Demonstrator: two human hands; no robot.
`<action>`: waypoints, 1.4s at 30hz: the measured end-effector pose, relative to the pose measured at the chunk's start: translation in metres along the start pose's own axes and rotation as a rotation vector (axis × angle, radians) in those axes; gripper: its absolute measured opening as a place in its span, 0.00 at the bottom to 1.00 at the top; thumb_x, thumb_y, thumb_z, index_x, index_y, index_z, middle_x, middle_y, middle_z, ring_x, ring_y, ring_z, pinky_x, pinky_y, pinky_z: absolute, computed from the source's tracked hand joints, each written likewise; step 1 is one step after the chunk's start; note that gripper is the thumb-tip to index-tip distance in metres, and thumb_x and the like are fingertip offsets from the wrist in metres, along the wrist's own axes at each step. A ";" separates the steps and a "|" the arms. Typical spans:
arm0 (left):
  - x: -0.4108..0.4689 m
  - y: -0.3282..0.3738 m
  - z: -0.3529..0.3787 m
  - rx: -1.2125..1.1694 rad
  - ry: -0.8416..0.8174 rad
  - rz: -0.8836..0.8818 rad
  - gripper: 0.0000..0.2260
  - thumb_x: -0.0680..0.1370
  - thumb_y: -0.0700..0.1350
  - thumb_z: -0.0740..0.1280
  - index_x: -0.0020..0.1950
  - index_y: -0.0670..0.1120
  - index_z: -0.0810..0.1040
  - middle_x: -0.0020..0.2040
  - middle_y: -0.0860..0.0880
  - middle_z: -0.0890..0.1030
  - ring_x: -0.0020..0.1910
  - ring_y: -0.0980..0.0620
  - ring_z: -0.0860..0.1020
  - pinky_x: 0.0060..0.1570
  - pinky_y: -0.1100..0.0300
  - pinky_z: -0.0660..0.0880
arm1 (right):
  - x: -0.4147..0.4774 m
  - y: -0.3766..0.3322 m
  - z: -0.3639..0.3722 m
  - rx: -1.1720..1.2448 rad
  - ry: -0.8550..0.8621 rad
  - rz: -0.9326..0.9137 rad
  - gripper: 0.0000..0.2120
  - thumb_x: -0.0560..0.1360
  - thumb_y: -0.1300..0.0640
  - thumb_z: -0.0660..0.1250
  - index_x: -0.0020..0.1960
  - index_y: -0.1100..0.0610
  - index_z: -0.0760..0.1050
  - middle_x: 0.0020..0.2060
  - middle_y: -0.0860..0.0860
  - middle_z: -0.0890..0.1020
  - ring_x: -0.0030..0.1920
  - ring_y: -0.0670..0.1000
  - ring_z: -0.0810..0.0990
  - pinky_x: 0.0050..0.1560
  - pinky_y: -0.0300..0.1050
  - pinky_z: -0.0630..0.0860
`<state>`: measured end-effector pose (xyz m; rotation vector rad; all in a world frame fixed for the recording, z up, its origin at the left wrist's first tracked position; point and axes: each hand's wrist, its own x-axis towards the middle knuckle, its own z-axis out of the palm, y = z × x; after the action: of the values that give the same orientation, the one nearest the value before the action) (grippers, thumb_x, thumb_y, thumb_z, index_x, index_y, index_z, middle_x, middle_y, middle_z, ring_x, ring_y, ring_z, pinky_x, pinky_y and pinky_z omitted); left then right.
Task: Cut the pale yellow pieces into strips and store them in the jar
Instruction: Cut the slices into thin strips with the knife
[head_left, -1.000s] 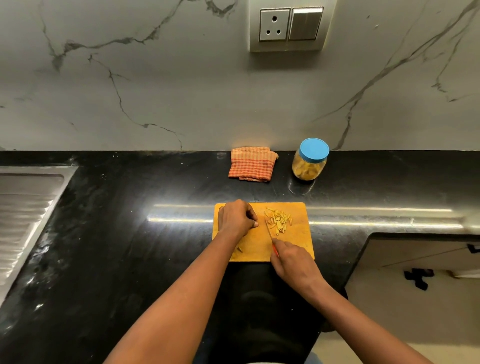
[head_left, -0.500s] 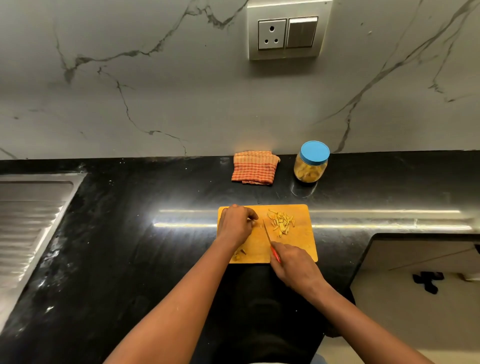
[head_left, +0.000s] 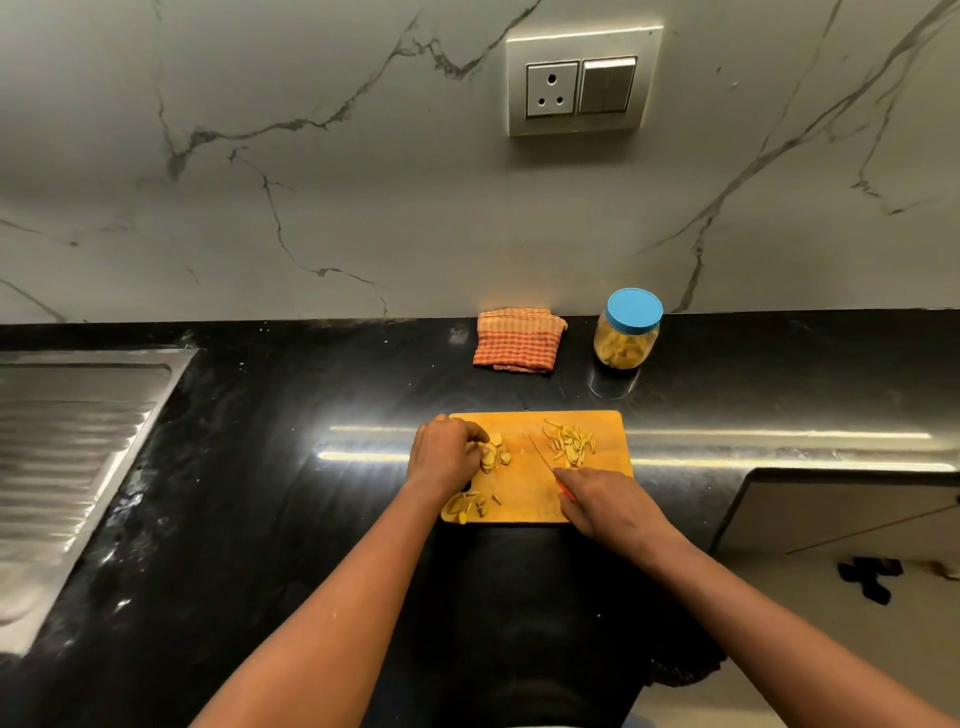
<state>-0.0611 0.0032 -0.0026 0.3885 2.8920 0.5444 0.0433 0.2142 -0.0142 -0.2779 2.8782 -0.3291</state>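
Note:
An orange cutting board (head_left: 524, 499) lies on the black counter. My left hand (head_left: 444, 454) is curled over pale yellow pieces (head_left: 493, 454) at the board's left side, fingertips holding them. My right hand (head_left: 608, 504) grips a red-handled knife (head_left: 543, 457), whose thin blade lies across the board's middle, apart from the pieces. A heap of cut strips (head_left: 569, 444) sits at the board's far right. A few scraps (head_left: 467, 506) lie at its near left corner. The jar (head_left: 627, 330) with a blue lid stands behind, holding yellow pieces.
A folded orange checked cloth (head_left: 519, 340) lies by the wall, left of the jar. A steel sink drainboard (head_left: 62, 441) is on the far left. The counter ends at the right over a cabinet (head_left: 841, 514). A wall socket (head_left: 582, 85) is above.
My left hand has shifted left and uncovered the pale pieces it holds. The knife blade now sits further right, between the pieces and the strip heap. The camera tilted slightly.

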 end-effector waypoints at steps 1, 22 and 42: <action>-0.001 -0.001 0.001 -0.001 -0.001 0.001 0.09 0.75 0.48 0.71 0.54 0.54 0.84 0.51 0.51 0.82 0.55 0.51 0.76 0.53 0.56 0.74 | 0.001 -0.001 0.000 -0.005 -0.011 -0.002 0.22 0.82 0.50 0.53 0.73 0.55 0.64 0.58 0.55 0.79 0.55 0.57 0.79 0.55 0.52 0.75; 0.006 0.010 0.016 0.226 -0.077 0.256 0.13 0.78 0.54 0.67 0.61 0.53 0.81 0.58 0.53 0.77 0.60 0.50 0.69 0.58 0.55 0.66 | -0.016 -0.028 0.016 0.167 0.130 0.113 0.22 0.81 0.48 0.58 0.73 0.53 0.67 0.60 0.52 0.80 0.56 0.54 0.79 0.56 0.49 0.76; 0.038 -0.007 0.010 -0.155 -0.072 0.175 0.07 0.79 0.50 0.67 0.52 0.53 0.84 0.44 0.53 0.77 0.49 0.53 0.77 0.47 0.58 0.73 | -0.013 -0.040 0.014 0.157 0.157 0.096 0.22 0.81 0.47 0.57 0.72 0.51 0.67 0.55 0.52 0.81 0.51 0.55 0.80 0.50 0.51 0.78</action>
<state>-0.0961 0.0112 -0.0188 0.6264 2.7394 0.7603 0.0658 0.1758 -0.0149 -0.0884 2.9834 -0.5794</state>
